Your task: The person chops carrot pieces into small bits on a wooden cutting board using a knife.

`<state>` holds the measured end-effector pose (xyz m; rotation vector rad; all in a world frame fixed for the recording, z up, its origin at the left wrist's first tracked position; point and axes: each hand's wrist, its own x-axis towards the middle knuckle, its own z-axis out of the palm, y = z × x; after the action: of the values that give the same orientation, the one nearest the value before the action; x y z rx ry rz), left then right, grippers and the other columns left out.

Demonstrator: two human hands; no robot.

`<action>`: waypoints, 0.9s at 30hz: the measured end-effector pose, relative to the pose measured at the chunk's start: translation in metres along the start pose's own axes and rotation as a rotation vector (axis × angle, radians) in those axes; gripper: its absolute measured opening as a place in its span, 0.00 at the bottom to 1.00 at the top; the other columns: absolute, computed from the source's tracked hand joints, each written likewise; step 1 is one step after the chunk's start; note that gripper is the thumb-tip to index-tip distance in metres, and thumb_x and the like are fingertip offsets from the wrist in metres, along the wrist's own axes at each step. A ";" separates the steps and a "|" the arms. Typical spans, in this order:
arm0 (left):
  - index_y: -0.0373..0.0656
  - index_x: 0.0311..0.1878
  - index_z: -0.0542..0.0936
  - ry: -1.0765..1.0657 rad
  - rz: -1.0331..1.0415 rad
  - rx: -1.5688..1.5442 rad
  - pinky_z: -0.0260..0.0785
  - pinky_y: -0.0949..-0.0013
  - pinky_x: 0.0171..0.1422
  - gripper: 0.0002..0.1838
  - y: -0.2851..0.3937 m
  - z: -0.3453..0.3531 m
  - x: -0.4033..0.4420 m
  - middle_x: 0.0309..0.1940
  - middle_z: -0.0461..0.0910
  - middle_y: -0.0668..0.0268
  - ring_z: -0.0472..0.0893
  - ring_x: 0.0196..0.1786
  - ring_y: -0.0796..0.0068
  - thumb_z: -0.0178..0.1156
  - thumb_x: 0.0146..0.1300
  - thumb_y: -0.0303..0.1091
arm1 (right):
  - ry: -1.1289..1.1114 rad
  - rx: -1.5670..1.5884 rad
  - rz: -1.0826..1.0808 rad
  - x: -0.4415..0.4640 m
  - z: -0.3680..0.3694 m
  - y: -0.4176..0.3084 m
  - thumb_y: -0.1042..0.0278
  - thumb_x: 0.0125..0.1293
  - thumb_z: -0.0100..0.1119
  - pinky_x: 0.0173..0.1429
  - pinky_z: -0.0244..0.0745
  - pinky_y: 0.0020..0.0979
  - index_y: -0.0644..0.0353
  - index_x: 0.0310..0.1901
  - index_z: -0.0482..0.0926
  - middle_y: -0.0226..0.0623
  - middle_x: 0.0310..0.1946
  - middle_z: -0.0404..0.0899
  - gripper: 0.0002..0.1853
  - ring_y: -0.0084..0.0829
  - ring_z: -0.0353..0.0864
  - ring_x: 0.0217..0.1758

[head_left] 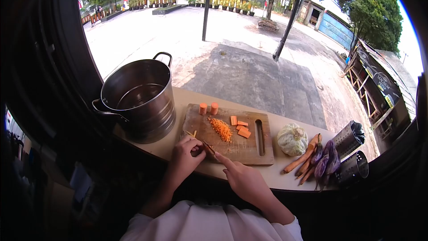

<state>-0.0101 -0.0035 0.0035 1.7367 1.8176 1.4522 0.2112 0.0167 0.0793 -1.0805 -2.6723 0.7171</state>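
Head view: with 12 o'clock taken as straight away from the wearer, the closest relation is that between the knife (209, 147) and the left hand (185, 154). The knife is clasped in the right hand (244, 179), that grip being closed around it, with the forefinger laid along the blade. The blade's long axis is set roughly from 10 to 4 o'clock, its far end pointed towards the left fingers, just beside them.

The left fingers are bent over the near left part of the chopping board (196, 115). A thin pale-orange strip (193, 134) is seen just past them, towards 1 o'clock; whether it is pinched by that grip or merely lies on the board cannot be told, since the fingertips are partly hidden. The strip is nearer to the left hand than to the right, and no contact between blade and strip can be made out.

From the left hand, the diced carrot (221, 129) is found towards 2 o'clock, and the two carrot stubs (208, 108) are stood on end nearer 1 o'clock. The carrot slabs (243, 131) are placed at about 12 o'clock from the right hand. The board is carried by the worktop (180, 96).
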 end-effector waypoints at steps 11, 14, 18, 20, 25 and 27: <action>0.35 0.40 0.84 0.005 -0.001 0.008 0.80 0.70 0.44 0.09 0.003 0.001 -0.001 0.38 0.81 0.60 0.86 0.37 0.70 0.72 0.57 0.22 | 0.032 0.004 -0.045 0.013 0.007 0.011 0.68 0.76 0.53 0.48 0.80 0.50 0.48 0.78 0.64 0.51 0.43 0.85 0.30 0.53 0.86 0.44; 0.34 0.40 0.84 0.018 -0.015 0.001 0.81 0.69 0.44 0.09 0.002 0.004 -0.002 0.38 0.81 0.60 0.86 0.37 0.69 0.72 0.57 0.22 | 0.050 0.004 -0.053 0.006 0.006 0.010 0.67 0.77 0.54 0.48 0.80 0.50 0.48 0.78 0.64 0.51 0.43 0.85 0.30 0.53 0.86 0.44; 0.34 0.40 0.83 0.036 -0.008 -0.008 0.81 0.69 0.44 0.08 0.002 0.006 -0.003 0.39 0.81 0.60 0.86 0.37 0.68 0.72 0.57 0.21 | 0.053 -0.031 -0.096 -0.001 0.004 0.007 0.68 0.77 0.51 0.39 0.80 0.48 0.51 0.80 0.62 0.48 0.36 0.81 0.31 0.49 0.85 0.34; 0.34 0.40 0.83 0.040 0.005 -0.001 0.81 0.69 0.44 0.08 0.003 0.006 -0.003 0.39 0.81 0.60 0.86 0.38 0.68 0.71 0.57 0.21 | 0.052 -0.027 -0.099 0.000 0.006 0.008 0.68 0.77 0.51 0.39 0.80 0.48 0.51 0.80 0.62 0.48 0.35 0.81 0.31 0.48 0.85 0.34; 0.34 0.40 0.84 0.029 -0.018 -0.015 0.81 0.68 0.44 0.08 0.004 0.005 -0.004 0.39 0.81 0.60 0.86 0.38 0.68 0.71 0.57 0.20 | -0.001 0.008 -0.026 0.011 0.007 0.007 0.68 0.76 0.54 0.50 0.79 0.50 0.49 0.78 0.64 0.53 0.44 0.84 0.30 0.54 0.85 0.46; 0.35 0.40 0.84 0.037 -0.022 -0.015 0.81 0.68 0.44 0.08 0.006 0.006 -0.004 0.39 0.81 0.60 0.86 0.37 0.68 0.71 0.58 0.20 | 0.017 0.044 -0.026 0.013 0.009 0.010 0.69 0.76 0.54 0.52 0.78 0.51 0.49 0.78 0.64 0.53 0.45 0.84 0.30 0.54 0.85 0.48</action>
<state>-0.0008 -0.0052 0.0033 1.6887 1.8331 1.4953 0.2048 0.0284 0.0665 -1.0340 -2.6386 0.7553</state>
